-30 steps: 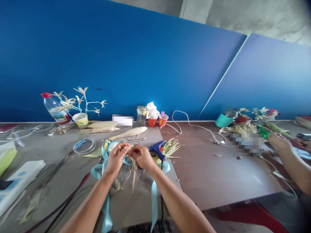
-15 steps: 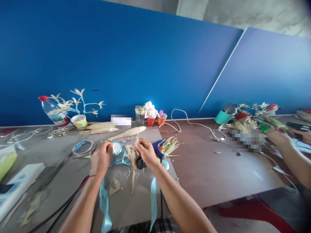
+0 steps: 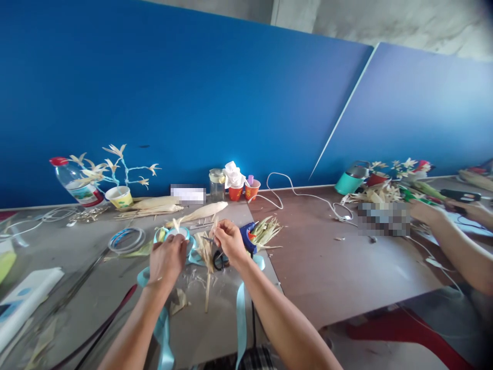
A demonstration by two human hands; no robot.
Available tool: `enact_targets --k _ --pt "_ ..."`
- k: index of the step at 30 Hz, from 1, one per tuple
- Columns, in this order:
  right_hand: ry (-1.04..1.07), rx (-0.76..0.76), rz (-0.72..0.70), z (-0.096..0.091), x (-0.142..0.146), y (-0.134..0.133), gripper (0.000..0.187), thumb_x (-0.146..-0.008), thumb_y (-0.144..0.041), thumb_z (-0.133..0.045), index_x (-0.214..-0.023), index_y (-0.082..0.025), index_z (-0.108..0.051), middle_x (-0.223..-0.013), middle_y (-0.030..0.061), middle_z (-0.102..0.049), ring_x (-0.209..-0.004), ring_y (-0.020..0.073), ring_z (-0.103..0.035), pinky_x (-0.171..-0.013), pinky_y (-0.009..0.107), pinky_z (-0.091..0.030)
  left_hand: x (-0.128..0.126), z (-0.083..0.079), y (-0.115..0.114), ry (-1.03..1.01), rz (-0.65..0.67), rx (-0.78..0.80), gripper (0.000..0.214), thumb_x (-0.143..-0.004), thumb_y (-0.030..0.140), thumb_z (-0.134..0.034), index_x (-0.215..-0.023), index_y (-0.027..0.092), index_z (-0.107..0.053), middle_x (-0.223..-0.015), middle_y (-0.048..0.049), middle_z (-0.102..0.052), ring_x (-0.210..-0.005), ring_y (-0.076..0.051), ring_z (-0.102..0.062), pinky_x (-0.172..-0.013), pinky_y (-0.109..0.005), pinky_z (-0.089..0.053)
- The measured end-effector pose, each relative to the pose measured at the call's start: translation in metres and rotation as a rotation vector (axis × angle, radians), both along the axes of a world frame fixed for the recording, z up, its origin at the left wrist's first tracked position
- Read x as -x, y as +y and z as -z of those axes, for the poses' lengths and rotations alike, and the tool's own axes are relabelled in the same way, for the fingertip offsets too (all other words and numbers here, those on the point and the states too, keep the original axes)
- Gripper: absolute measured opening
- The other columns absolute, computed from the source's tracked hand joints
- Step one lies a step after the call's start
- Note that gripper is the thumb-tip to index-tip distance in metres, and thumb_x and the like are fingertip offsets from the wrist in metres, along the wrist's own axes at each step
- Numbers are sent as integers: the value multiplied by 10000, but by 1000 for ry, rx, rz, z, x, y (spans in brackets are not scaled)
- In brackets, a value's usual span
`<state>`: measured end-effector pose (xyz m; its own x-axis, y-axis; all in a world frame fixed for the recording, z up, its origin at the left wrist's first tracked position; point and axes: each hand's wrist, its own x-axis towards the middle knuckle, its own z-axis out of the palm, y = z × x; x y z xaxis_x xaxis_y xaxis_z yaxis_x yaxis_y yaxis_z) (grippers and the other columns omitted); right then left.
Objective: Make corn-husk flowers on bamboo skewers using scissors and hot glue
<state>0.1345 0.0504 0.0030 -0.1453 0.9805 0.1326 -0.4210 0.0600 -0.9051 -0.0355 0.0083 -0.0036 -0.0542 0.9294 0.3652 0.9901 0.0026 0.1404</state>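
My left hand [image 3: 166, 259] is closed, with a small pale piece of corn husk [image 3: 176, 224] showing above its fingertips. Just behind it lies a roll of light blue ribbon [image 3: 190, 245], partly covered by the hand. My right hand [image 3: 230, 241] pinches a thin pale husk strip [image 3: 215, 226] between thumb and fingers. Below the right fingers lie dry husk strips [image 3: 204, 246] and black-handled scissors [image 3: 219, 261]. A blue glue gun [image 3: 247, 236] rests right of this hand, against a bunch of greenish husk strips [image 3: 266, 232].
Behind my hands lie whole husks [image 3: 204, 210]. A yellow paper cup [image 3: 119, 198] with husk flowers on blue stems stands beside a red-capped bottle [image 3: 79, 187]. A ring of tape [image 3: 126, 240] is at left. Red cups [image 3: 252, 191] stand by the partition. A co-worker's arm [image 3: 450, 236] reaches in at right.
My left hand has moved right, nearer my right hand and over the ribbon roll. My right hand stays in about the same place, still pinching. The view has shifted slightly.
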Motion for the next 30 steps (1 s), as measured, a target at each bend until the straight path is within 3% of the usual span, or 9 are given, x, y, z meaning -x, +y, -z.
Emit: enact_targets --k 3,5,8,11,18,24,30 --pt "84 21 2 -1 -1 2 145 -661 -237 -601 -647 -181 -468 -531 -62 -531 -396 38 -362 -419 187 -246 0 2 1 -289 77 -280 222 -883 322 -440 -878 192 -620 -863 -82 -684 -811 -230 -632 -832 -384 -402" --pt "157 38 -26 -3 -2 2 183 -660 -250 -633 -653 -183 -464 -533 -64 -531 -390 34 -355 -417 186 -241 -4 2 2 -601 102 -356 191 -836 368 -532 -881 189 -582 -847 -72 -670 -780 -209 -621 -782 -354 -437" --pt "258 50 -93 -6 -3 0 210 -644 -237 -683 -700 -183 -489 -550 -61 -549 -399 33 -357 -421 184 -245 -13 -1 3 -1119 138 -299 339 -757 415 -631 -982 184 -528 -801 -47 -659 -650 -162 -589 -598 -280 -445" --pt "294 60 -147 -9 -4 -2 226 -633 -221 -712 -785 -177 -551 -580 -45 -580 -418 41 -379 -424 187 -257 -19 -6 4 -1368 174 -207 399 -720 399 -670 -1025 171 -551 -750 -13 -646 -542 -110 -512 -536 -250 -410" --pt "307 63 -198 -11 -4 -2 230 -622 -216 -737 -817 -155 -631 -600 -39 -570 -443 39 -384 -435 192 -270 -21 0 3 -1462 202 -124 215 -711 325 -680 -821 159 -598 -800 -30 -657 -501 -73 -434 -452 -218 -327" --pt "250 24 -189 -12 -3 -4 271 -601 -230 -736 -852 -167 -655 -619 -46 -569 -459 49 -415 -453 198 -301 -25 -4 -2 -1309 276 -24 187 -756 358 -620 -748 176 -579 -714 -3 -616 -513 -100 -481 -521 -254 -400" --pt "93 -37 -132 -13 -4 -7 179 -631 -281 -720 -739 -172 -627 -558 -50 -536 -470 62 -420 -476 202 -337 -31 -12 -7 -1145 329 24 243 -801 408 -540 -814 170 -591 -639 13 -566 -557 -130 -515 -572 -269 -429"
